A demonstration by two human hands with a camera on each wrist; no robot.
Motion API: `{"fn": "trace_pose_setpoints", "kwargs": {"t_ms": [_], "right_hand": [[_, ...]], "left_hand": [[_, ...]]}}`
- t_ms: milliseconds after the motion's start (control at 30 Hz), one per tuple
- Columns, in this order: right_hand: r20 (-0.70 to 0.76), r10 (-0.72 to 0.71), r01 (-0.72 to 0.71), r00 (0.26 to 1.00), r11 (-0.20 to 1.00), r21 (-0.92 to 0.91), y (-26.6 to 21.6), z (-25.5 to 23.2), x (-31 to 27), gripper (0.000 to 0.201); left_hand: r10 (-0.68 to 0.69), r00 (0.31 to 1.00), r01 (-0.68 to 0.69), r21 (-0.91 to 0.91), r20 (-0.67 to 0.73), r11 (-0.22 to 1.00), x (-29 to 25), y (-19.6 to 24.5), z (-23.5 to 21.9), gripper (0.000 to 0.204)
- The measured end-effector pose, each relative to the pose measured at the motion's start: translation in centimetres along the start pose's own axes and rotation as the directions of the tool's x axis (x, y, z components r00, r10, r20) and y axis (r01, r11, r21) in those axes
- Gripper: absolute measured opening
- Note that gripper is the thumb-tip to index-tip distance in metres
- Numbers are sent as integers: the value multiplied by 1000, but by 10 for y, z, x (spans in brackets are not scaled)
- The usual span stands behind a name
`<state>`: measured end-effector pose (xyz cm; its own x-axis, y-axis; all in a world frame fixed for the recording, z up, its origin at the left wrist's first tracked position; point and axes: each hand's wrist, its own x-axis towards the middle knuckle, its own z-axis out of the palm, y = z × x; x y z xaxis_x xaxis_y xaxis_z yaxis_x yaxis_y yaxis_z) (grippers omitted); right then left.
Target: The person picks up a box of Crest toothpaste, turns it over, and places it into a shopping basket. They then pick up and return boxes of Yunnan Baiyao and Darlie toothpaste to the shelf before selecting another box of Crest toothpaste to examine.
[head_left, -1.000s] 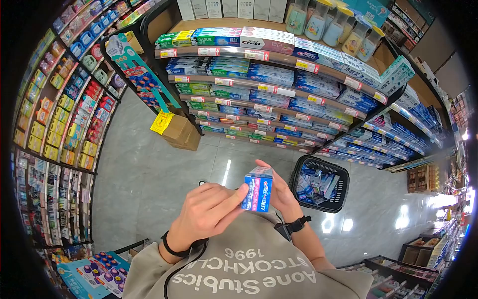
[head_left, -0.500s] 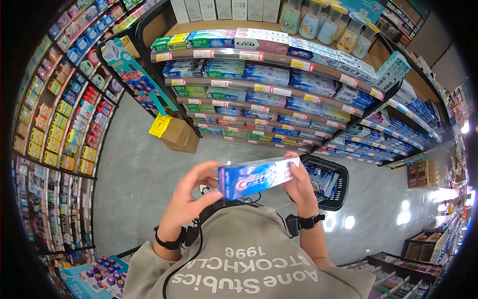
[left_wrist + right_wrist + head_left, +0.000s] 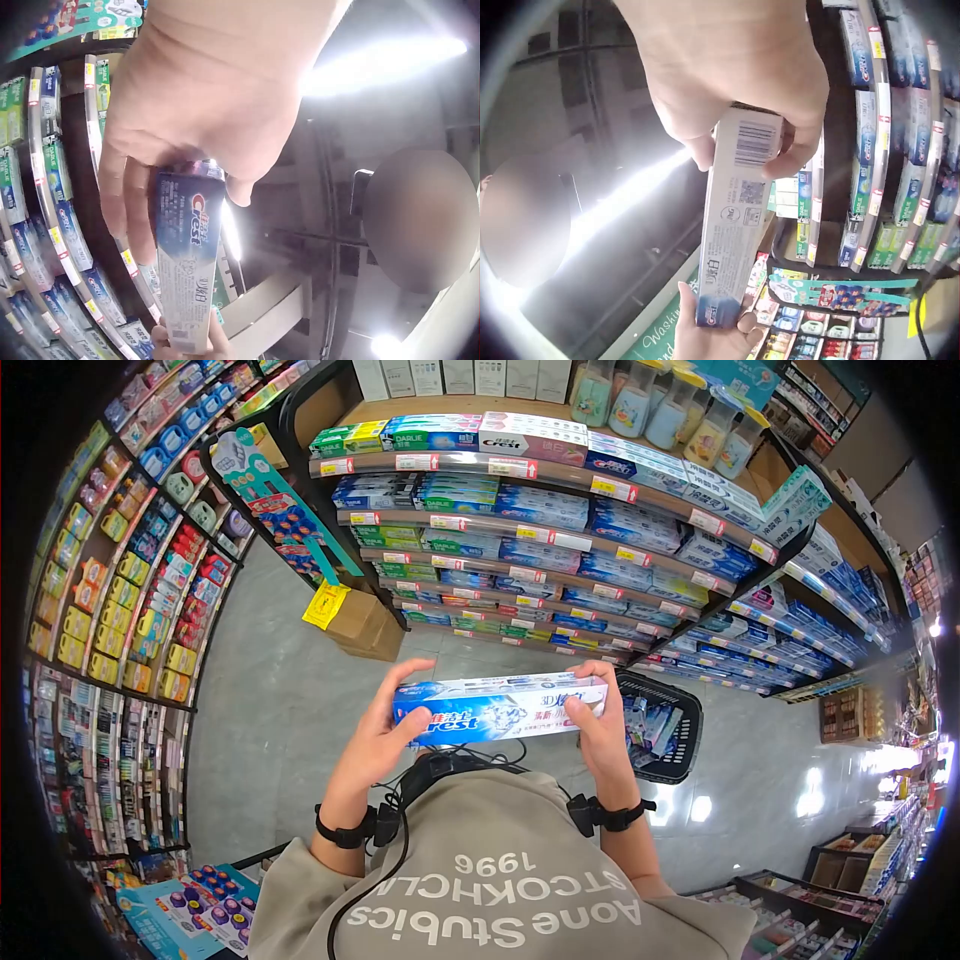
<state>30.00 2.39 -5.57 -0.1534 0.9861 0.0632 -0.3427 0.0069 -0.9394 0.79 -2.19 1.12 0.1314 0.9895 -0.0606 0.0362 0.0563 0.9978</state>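
A Crest toothpaste box [image 3: 490,712], blue at one end and white at the other, is held level in front of the chest. My left hand [image 3: 372,750] grips the blue end, thumb on the printed front. At the white end, my right hand [image 3: 605,735] pinches the box with its thumb on the front face. The left wrist view shows the left hand [image 3: 202,90] around the near end of the box [image 3: 187,259]. In the right wrist view, the underside with a barcode [image 3: 755,142] faces the camera below the right hand [image 3: 735,67].
Ahead stands a shelf [image 3: 440,465] stocked with toothpaste boxes. A black basket [image 3: 690,735] holding several packages sits on the floor, right of the hands. A cardboard carton [image 3: 365,625] with a yellow sign [image 3: 325,605] is at the shelf's left end. Bottle shelves [image 3: 120,580] line the left.
The box has turned from end-on to lengthwise, its front now facing up toward the head. The hands moved apart to its two ends, and the left hand has closed again on the blue end.
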Motion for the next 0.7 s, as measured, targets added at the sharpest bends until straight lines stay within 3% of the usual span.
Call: {"fn": "trace_pose_setpoints", "kwargs": {"t_ms": [167,267,367,700], "right_hand": [[59,-31,33,998,999,-24,-2,0,2,42],[51,-29,31,998,999,-29,-7,4,3,42],[64,15,-14,998,1000,-24,-6,6,1,42],[17,12,-11,1000,999,-42,-7,13,-2,40]], "left_hand": [[25,997,-30,-66,-70,997,4,-10,2,41],[93,989,-94,-1,-112,996,7,-17,3,37],[-52,994,36,-166,-94,985,3,-10,4,35],[-36,993,18,-152,-114,988,9,-13,2,33]]}}
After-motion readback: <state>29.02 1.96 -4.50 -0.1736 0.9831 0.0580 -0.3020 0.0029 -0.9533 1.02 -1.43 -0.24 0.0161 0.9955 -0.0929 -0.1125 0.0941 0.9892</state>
